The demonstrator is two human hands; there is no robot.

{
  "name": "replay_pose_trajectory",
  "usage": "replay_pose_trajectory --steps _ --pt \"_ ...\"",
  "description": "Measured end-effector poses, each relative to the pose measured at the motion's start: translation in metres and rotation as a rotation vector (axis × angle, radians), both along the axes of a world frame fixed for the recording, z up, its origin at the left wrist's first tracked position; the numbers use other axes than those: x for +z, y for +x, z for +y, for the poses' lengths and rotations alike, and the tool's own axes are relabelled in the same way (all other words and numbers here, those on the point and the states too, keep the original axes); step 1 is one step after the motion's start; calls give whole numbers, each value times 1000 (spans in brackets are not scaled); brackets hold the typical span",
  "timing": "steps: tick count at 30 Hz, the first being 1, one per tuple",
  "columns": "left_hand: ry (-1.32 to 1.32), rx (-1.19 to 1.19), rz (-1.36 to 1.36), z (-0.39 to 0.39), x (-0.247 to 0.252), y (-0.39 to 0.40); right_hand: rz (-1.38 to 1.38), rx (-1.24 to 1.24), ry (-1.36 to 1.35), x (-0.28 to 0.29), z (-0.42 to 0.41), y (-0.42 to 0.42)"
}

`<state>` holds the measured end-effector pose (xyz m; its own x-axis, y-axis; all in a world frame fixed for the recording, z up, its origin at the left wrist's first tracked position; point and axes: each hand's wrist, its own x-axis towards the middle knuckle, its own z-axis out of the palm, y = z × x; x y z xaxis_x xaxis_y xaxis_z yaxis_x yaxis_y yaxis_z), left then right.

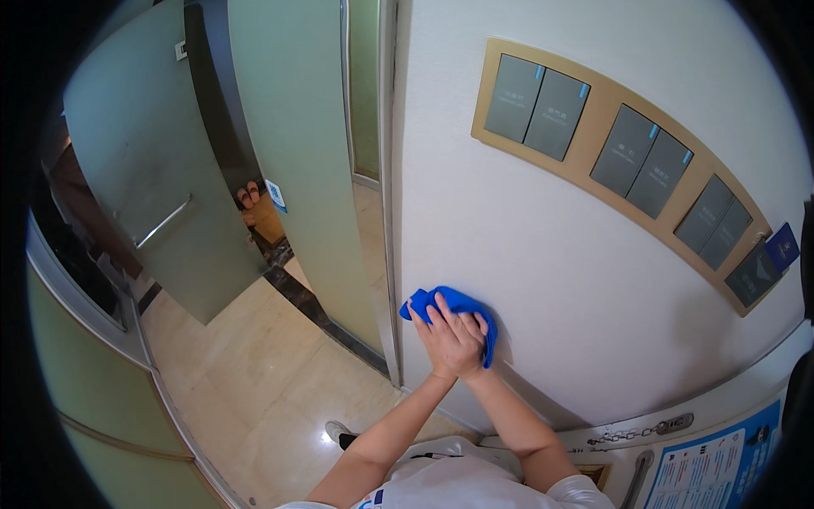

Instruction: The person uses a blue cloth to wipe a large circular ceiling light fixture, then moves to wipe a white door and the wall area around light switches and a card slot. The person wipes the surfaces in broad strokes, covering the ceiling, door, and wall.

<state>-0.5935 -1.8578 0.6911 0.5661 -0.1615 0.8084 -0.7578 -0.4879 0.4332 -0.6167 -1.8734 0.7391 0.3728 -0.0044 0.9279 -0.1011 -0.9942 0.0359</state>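
Note:
Against the white wall (572, 292), a bunched blue cloth (453, 296) lies under both of my hands. My left hand (435, 347) and my right hand (469, 351) overlap at the wrists and palms, and their fingers spread over the cloth. Which fingers belong to which hand is partly hidden by the overlap. Part of the cloth hangs down past the fingers on the right. Just left of the hands runs the metal door frame (389, 254) at the wall's edge.
A tan switch panel (601, 108) with grey rocker switches is above right; a blue card (782, 247) sits in its end slot. A frosted glass door (146, 172) stands ajar at left, near slippers (248, 195). Lower right, a door chain (626, 438) hangs beside a printed notice (699, 467).

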Motion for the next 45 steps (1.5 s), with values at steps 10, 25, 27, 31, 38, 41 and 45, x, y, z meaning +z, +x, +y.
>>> replay_pose_trajectory --steps 10,25,27,31,38,41,45 --pt "-613 -345 -160 -16 131 69 -365 -36 -87 158 2 32" --pt "23 173 -195 -1 78 33 -100 50 -110 86 5 33" --pt "-71 48 -57 2 76 34 -95 19 -60 87 6 22" --pt "-379 -426 62 7 80 34 -165 -77 -92 102 -3 -11" --pt "-219 -558 -181 -12 92 -14 -322 -287 -18 95 -27 -84" --pt "-200 -529 -232 -25 72 -29 -308 -340 -41 66 -33 -102" --pt "-168 -536 -291 -29 45 -45 -394 -403 23 27 -37 -111"
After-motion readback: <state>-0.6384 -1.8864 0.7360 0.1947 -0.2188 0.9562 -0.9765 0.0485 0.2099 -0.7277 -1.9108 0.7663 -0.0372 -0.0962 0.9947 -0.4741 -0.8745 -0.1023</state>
